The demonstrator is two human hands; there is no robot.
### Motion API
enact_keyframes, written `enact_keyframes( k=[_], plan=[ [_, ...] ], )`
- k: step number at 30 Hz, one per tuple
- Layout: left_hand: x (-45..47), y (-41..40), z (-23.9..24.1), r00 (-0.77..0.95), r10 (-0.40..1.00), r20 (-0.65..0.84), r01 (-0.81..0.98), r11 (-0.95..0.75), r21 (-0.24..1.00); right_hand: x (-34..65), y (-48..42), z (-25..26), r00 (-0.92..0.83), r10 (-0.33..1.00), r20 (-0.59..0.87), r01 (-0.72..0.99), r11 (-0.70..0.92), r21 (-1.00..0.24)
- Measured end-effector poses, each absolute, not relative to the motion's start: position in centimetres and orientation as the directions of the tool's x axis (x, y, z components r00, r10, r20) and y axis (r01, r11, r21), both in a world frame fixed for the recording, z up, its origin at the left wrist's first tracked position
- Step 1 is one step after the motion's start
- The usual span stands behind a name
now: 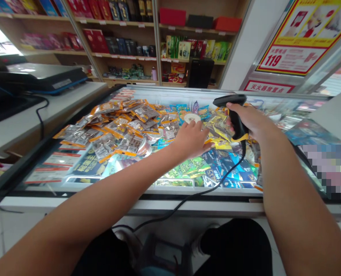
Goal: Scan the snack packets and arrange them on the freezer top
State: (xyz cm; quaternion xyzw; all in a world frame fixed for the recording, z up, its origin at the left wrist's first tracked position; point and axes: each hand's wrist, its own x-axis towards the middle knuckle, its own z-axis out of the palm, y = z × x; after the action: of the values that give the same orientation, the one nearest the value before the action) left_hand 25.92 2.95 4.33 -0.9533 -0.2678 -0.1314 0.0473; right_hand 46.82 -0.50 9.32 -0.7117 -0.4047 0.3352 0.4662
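My right hand (252, 119) grips a black and yellow barcode scanner (238, 122) by its handle, thumb near the top. The scanner's head points left above a glass-topped display case, and its black cable (196, 194) runs down toward my legs. Over the middle of the goods reaches my left hand (192, 138), thumb apart from the other fingers. Its fingertips are at the near edge of a round white-lidded tub (192, 117); whether they touch it I cannot tell. Yellow snack packets (220, 130) lie between the hands, and green packets (189, 168) lie below the left one.
A heap of orange-edged clear packets (124, 126) covers the left of the case. Blue packets (230, 168) lie front right. A dark device (44, 76) stands on the left counter. Stocked shelves (118, 23) rise behind; a fire sign (299, 42) hangs right.
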Motion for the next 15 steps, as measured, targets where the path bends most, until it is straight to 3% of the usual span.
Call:
enact_keyframes(
  k=[6, 11, 15],
  plan=[
    [26.5, 0.5, 3.6, 0.888, 0.455, -0.061, 0.456, -0.890, 0.008, 46.6, -1.4, 9.7, 0.321, 0.934, -0.154, 0.434, -0.290, -0.853],
    [25.4, 5.7, 3.5, 0.827, 0.557, -0.076, 0.562, -0.825, 0.062, 47.6, -1.4, 9.6, 0.322, 0.926, -0.199, 0.513, -0.347, -0.785],
    [24.3, 8.4, 3.4, 0.837, 0.540, -0.092, 0.545, -0.837, 0.050, 47.4, -1.7, 9.5, 0.225, 0.932, -0.283, 0.495, -0.359, -0.791]
  ],
)
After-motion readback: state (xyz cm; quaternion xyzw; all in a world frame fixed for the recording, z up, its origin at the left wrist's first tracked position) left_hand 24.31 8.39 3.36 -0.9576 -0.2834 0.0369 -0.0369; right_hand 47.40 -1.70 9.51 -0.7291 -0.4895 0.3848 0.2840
